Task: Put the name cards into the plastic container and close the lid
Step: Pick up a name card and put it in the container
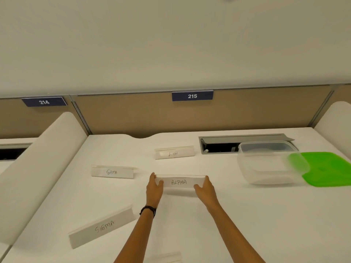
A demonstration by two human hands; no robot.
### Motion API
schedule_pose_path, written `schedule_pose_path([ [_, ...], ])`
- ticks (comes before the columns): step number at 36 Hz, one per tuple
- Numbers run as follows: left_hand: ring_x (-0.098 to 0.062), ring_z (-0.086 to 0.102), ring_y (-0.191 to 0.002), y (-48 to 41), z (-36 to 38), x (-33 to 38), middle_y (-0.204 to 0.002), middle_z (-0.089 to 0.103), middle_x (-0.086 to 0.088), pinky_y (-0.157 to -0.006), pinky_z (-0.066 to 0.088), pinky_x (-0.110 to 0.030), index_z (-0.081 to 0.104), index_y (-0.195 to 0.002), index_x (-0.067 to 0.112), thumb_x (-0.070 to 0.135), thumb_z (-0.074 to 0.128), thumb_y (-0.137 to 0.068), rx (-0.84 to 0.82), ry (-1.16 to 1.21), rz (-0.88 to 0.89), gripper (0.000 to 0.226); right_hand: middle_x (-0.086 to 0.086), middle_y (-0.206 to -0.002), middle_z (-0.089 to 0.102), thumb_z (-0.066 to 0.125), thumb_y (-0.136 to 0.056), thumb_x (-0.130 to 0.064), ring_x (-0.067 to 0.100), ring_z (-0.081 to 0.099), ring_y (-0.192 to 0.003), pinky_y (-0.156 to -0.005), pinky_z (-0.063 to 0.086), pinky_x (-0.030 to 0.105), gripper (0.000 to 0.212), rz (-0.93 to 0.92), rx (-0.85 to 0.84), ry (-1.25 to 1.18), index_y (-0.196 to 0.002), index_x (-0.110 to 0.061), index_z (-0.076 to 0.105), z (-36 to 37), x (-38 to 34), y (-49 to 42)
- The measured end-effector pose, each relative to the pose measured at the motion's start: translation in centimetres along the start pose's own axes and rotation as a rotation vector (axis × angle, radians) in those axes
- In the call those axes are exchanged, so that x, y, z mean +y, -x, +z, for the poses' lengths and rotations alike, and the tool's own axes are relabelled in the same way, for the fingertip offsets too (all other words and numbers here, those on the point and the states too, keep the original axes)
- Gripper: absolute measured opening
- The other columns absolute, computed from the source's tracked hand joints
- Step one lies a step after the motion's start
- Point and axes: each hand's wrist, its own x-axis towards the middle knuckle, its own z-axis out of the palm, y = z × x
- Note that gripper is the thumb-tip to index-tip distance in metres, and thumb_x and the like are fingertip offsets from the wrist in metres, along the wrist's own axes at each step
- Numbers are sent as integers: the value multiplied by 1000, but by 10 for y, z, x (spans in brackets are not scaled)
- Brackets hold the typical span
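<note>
Found ALPHA name card (179, 184) mid-table (237, 215), long axis left-right, lettering facing near, pinched at its ends by left hand (154, 190) and right hand (206, 192); open plastic container (266, 166) right, green lid (326, 169) just beyond.

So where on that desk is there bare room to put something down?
The widest bare patch of the white desk lies front right, in front of the clear plastic container and flat green lid. A smaller one sits between the white folded GAMA card and the SIGMA card. It is crowded mid-desk, where the left hand and right hand grip the ALPHA card.
</note>
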Motion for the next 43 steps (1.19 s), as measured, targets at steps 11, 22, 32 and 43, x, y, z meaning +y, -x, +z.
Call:
schedule_pose_path([
  [11,-27,43,-128,18,78,65,-142,44,-11,-103,37,-33,27,-143,14,7,48,-93,23,90,115,55,15,-145,38,50,-92,-10,30,42,-131,-107,42,43,58,-146,203,-1,-142,-5,23,-87,4,-12],
  [22,-15,43,-123,44,173,126,-143,44,-7,-106,38,-32,24,-145,17,8,49,-93,-31,123,256,58,17,-149,28,51,-93,-10,33,38,-133,-108,40,42,63,-193,439,-61,-145,-4,17,-184,28,-30],
  [32,-23,38,-134,54,240,159,-149,37,-8,-112,36,-37,18,-148,14,7,48,-94,-102,90,290,62,16,-149,33,47,-94,-12,34,37,-134,-107,36,41,59,-135,511,-68,-146,-5,18,-253,51,-60],
  [43,-25,46,-127,58,300,180,-141,44,-10,-106,43,-34,19,-146,11,2,45,-91,-200,-12,299,61,27,-131,51,43,-95,-12,43,49,-119,-97,44,46,44,-28,503,-29,-136,1,34,-312,83,-102],
])
